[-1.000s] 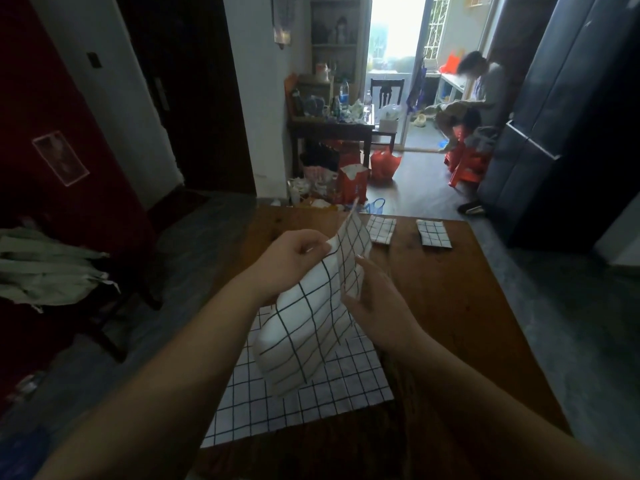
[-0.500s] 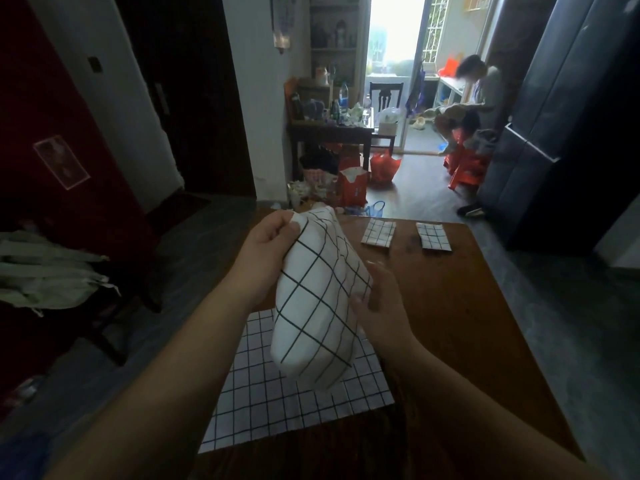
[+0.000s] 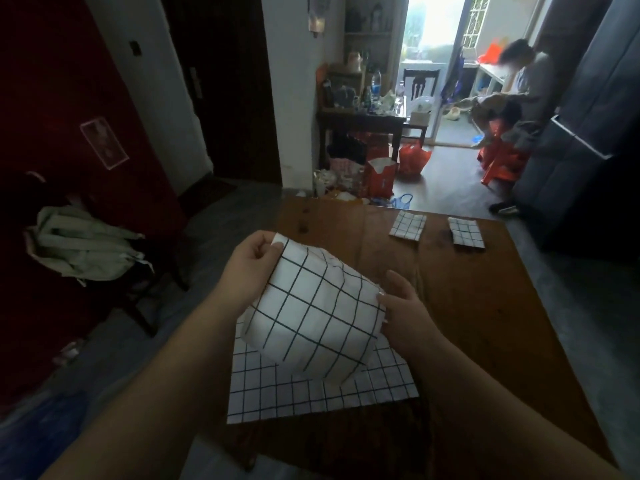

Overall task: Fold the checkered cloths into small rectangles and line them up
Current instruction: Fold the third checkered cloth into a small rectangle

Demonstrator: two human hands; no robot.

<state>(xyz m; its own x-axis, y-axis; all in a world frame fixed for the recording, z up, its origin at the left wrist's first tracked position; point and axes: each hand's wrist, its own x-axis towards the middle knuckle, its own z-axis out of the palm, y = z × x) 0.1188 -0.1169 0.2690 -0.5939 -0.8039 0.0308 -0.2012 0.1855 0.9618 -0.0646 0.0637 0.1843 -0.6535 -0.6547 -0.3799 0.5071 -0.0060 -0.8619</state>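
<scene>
Left hand [image 3: 252,268] pinches the far corner of the white black-grid cloth [image 3: 311,317], thumb & fingers clamped on it; right hand [image 3: 405,313] holds the opposite edge, thumb on top, other fingers mostly hidden behind fabric; the cloth hangs doubled in the air, just above a flat checkered cloth [image 3: 311,393] on the brown wooden table [image 3: 485,306]. A small folded checkered rectangle [image 3: 407,230] & a second folded rectangle [image 3: 465,234] lie side by side at the far edge. To fold well, I'd say: match corners, pull taut, lay down, press crease w/ flat palm. Containers: red paper bag [image 3: 381,178] on the floor w/ sth white poking out; orange plastic bag [image 3: 414,159] near it, contents can't tell.
</scene>
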